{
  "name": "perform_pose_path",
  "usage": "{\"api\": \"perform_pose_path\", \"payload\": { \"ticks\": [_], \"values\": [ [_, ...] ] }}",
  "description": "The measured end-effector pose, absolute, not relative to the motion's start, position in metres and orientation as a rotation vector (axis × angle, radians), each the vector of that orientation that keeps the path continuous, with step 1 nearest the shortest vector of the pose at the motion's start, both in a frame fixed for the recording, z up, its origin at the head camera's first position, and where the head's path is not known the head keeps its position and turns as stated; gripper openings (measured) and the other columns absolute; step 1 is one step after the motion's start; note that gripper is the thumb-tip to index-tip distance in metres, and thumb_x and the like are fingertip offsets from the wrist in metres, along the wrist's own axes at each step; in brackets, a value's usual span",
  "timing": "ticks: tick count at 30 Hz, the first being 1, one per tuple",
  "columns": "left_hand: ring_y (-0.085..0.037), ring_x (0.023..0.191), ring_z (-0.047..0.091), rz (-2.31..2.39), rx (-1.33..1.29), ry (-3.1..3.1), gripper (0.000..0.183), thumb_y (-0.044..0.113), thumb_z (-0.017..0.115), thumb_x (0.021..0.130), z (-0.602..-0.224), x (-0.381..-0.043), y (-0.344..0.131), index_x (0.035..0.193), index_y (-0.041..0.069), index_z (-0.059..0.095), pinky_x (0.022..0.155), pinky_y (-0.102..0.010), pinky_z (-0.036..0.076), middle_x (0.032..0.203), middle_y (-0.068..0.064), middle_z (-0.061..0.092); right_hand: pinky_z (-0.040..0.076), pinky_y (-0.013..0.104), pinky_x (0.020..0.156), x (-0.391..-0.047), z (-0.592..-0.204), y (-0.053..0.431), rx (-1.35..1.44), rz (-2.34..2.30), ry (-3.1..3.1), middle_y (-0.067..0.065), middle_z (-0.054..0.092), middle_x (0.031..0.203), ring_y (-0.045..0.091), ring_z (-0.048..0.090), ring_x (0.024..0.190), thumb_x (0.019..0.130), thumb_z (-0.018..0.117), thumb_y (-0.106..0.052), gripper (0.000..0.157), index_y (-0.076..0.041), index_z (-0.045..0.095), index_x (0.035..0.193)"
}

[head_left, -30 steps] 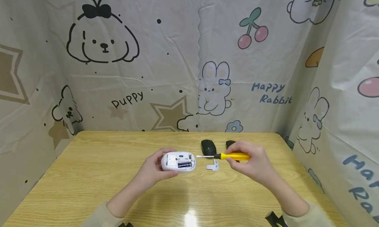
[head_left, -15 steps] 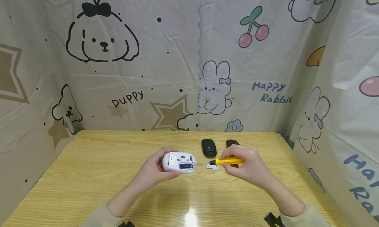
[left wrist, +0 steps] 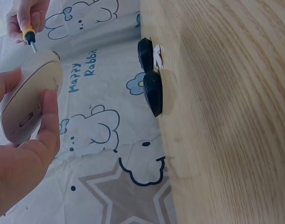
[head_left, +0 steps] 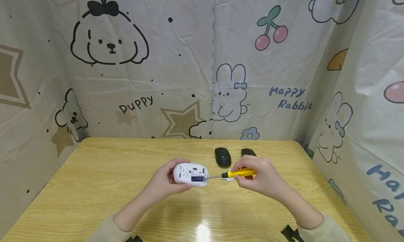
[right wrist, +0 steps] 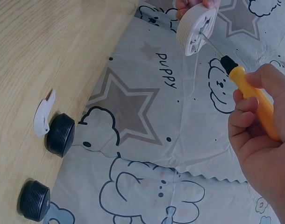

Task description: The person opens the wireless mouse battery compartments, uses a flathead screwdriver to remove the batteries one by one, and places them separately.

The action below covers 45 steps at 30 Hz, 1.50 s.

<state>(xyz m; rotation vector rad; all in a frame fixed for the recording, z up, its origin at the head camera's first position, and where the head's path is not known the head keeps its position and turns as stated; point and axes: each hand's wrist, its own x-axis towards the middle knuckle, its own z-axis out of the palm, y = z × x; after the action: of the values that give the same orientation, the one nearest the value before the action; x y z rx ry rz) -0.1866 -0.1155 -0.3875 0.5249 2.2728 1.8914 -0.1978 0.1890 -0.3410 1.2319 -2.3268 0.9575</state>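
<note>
My left hand (head_left: 165, 178) grips a white computer mouse (head_left: 183, 174) by its rounded end, above the table, with its underside facing up. A dark battery (head_left: 197, 179) lies in the mouse's uncovered compartment. In my right hand (head_left: 262, 173) is a screwdriver (head_left: 241, 172) with a yellow handle and black collar, held between thumb and fingers. Its thin metal shaft points left, and the tip reaches the compartment at the battery's right end. The right wrist view shows the tip of the screwdriver (right wrist: 254, 95) inside the mouse's underside (right wrist: 198, 35). The left wrist view shows the mouse's top shell (left wrist: 32, 100).
A white battery cover (right wrist: 43, 114) lies on the wooden table (head_left: 126, 200), partly behind the screwdriver in the head view. Two black mice stand farther back, one black mouse (head_left: 222, 157) in the middle and another black mouse (head_left: 248, 152) partly behind my right hand. Patterned cloth (head_left: 176, 59) encloses the table.
My right hand has moved left and slightly down, bringing the screwdriver tip from beside the mouse into its battery compartment. The left hand keeps its hold, with the mouse tilted slightly.
</note>
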Motion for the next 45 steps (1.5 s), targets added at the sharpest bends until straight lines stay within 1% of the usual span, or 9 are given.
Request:
{"api": "perform_pose_path", "payload": {
  "ticks": [3,10,14,19,25,32,35,41,45],
  "values": [
    [-0.022,0.095,0.058,1.883,0.530,2.280,0.064,0.007,0.081,0.072,-0.387,-0.187,-0.116,0.129,0.008,0.051,0.074,-0.025,0.055,0.125,-0.019,0.051,0.045,0.014,0.046,-0.198,-0.341,0.188,1.248,0.952,-2.321,-0.007,0.063,0.084,0.012,0.053,0.057,0.074,0.073,-0.005,0.021,-0.017,0.066,0.090],
    [-0.023,0.095,0.059,1.866,0.568,2.307,0.064,0.007,0.082,0.071,-0.388,-0.187,-0.115,0.127,0.006,0.052,0.074,-0.025,0.056,0.125,-0.019,0.053,0.049,0.014,0.051,-0.198,-0.341,0.183,1.322,0.896,-2.236,-0.002,0.065,0.085,0.004,0.054,0.067,0.069,0.075,0.001,0.026,-0.013,0.065,0.089],
    [-0.022,0.094,0.061,1.859,0.589,2.355,0.061,0.008,0.083,0.069,-0.389,-0.186,-0.112,0.124,0.008,0.055,0.075,-0.024,0.055,0.123,-0.018,0.055,0.051,0.013,0.054,-0.197,-0.340,0.180,1.315,0.838,-2.264,-0.003,0.065,0.085,0.005,0.056,0.070,0.068,0.075,0.001,0.025,-0.013,0.065,0.087],
    [-0.022,0.094,0.063,1.857,0.627,2.390,0.061,0.006,0.084,0.067,-0.391,-0.186,-0.109,0.122,0.006,0.058,0.076,-0.023,0.055,0.120,-0.019,0.058,0.049,0.008,0.059,-0.192,-0.337,0.176,1.322,0.735,-2.295,-0.004,0.064,0.085,0.006,0.057,0.072,0.068,0.076,0.001,0.025,-0.012,0.064,0.085],
    [-0.022,0.094,0.063,1.881,0.607,2.362,0.062,0.005,0.084,0.066,-0.393,-0.186,-0.108,0.122,0.006,0.058,0.076,-0.024,0.056,0.121,-0.019,0.058,0.051,0.009,0.064,-0.195,-0.338,0.175,1.389,0.712,-2.218,-0.003,0.064,0.084,0.008,0.060,0.074,0.066,0.075,0.003,0.027,-0.011,0.062,0.085],
    [-0.022,0.093,0.062,1.921,0.551,2.290,0.065,0.005,0.084,0.066,-0.395,-0.186,-0.110,0.125,0.006,0.057,0.076,-0.026,0.056,0.123,-0.020,0.056,0.046,0.009,0.055,-0.208,-0.352,0.187,1.379,0.883,-2.181,-0.002,0.064,0.085,0.007,0.054,0.070,0.065,0.074,0.005,0.030,-0.013,0.063,0.087],
    [-0.022,0.091,0.062,1.928,0.529,2.270,0.066,0.005,0.084,0.066,-0.396,-0.186,-0.111,0.126,0.006,0.056,0.075,-0.026,0.056,0.122,-0.020,0.056,0.047,0.011,0.055,-0.211,-0.360,0.192,1.344,0.977,-2.187,0.000,0.064,0.084,0.008,0.054,0.069,0.064,0.075,0.007,0.032,-0.012,0.065,0.087],
    [-0.020,0.091,0.063,1.934,0.474,2.228,0.067,0.005,0.084,0.067,-0.398,-0.186,-0.111,0.127,0.004,0.055,0.074,-0.025,0.056,0.120,-0.020,0.058,0.049,0.018,0.053,-0.204,-0.363,0.192,1.281,1.197,-2.181,0.011,0.065,0.082,0.014,0.056,0.066,0.063,0.072,0.017,0.030,-0.004,0.065,0.084],
    [-0.021,0.093,0.062,1.949,0.461,2.203,0.068,0.005,0.084,0.067,-0.398,-0.186,-0.112,0.128,0.003,0.054,0.075,-0.026,0.056,0.120,-0.020,0.058,0.050,0.019,0.054,-0.197,-0.362,0.189,1.229,1.301,-2.182,0.014,0.065,0.083,0.013,0.058,0.070,0.065,0.070,0.020,0.029,-0.002,0.064,0.083]
  ]
}}
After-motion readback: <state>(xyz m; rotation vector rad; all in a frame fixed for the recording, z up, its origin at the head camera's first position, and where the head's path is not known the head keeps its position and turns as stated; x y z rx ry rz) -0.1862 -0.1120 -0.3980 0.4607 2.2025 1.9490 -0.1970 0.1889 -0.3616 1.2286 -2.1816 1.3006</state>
